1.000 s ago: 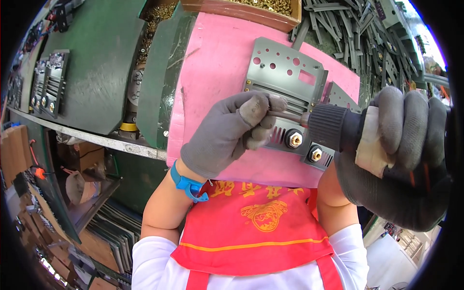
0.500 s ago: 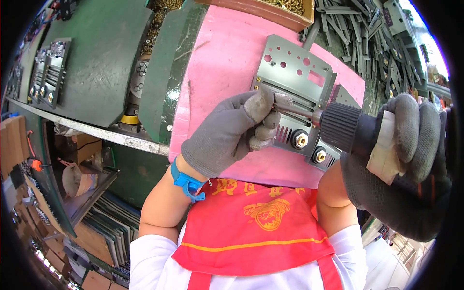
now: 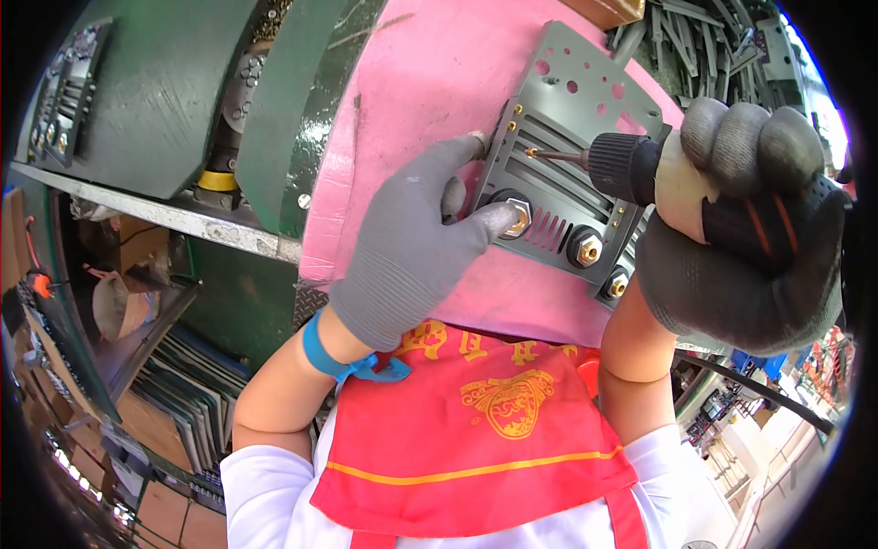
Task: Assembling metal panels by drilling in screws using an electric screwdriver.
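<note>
My right hand (image 3: 750,265), in a dark grey work glove, grips a black power screwdriver (image 3: 622,169) with a ribbed collar and pale tape round its body. Its bit points left, and a small brass screw (image 3: 531,153) sits at the tip, over the slotted part of a grey metal panel (image 3: 585,101). My gloved left hand (image 3: 412,238) holds the panel's left edge. The thumb presses beside a brass hex fitting (image 3: 519,220) with a black collar, the forefinger lies at the edge higher up, and the other fingers are partly hidden.
Pink sheeting (image 3: 412,82) covers the bench under the panel. Thin grey metal strips (image 3: 695,46) lie heaped at the far right. Similar panels with fittings (image 3: 69,91) stand on the green bench at left. Shelving with stacked plates (image 3: 183,393) is at lower left.
My left hand has left the screwdriver's bit and taken the panel's edge. The screwdriver has moved left and up, its tip now over the panel with a brass screw showing.
</note>
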The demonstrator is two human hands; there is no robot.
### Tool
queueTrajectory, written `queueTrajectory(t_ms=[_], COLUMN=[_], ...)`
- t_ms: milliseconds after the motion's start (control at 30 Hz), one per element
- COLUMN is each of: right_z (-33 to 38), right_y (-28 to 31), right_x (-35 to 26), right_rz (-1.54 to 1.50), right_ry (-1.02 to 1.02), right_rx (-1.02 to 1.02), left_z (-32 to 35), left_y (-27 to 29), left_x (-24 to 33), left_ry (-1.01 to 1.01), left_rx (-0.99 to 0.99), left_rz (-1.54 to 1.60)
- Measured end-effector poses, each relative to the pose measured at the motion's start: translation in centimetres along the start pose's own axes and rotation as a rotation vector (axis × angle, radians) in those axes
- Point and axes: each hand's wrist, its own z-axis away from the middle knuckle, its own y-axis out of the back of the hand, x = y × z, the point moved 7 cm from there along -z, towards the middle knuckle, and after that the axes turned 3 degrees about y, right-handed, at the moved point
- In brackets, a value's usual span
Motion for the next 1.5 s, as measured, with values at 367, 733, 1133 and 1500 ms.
queueTrajectory(t_ms=[367,733,1133,1500], right_z=[0.4,0.7,0.7,-0.7], right_y=[0.6,0.3,-1.7,-1.5], right_x=[2.6,3.6,3.5,3.9], right_rz=[0.010,0.017,0.033,0.024], right_ry=[-0.121,-0.196,-0.276,-0.357], right_rx=[0.040,0.072,0.048,-0.016], left_z=[-1.1,-0.8,-0.5,0.2], left_y=[-0.4,-0.7,-0.6,0.1], left_x=[0.0,-0.1,0.3,0.5], left_ry=[-0.114,-0.098,-0.226,-0.287], left_rx=[0.000,0.063,0.161,0.205], left_rz=[-0.039,-0.052,-0.028,-0.010])
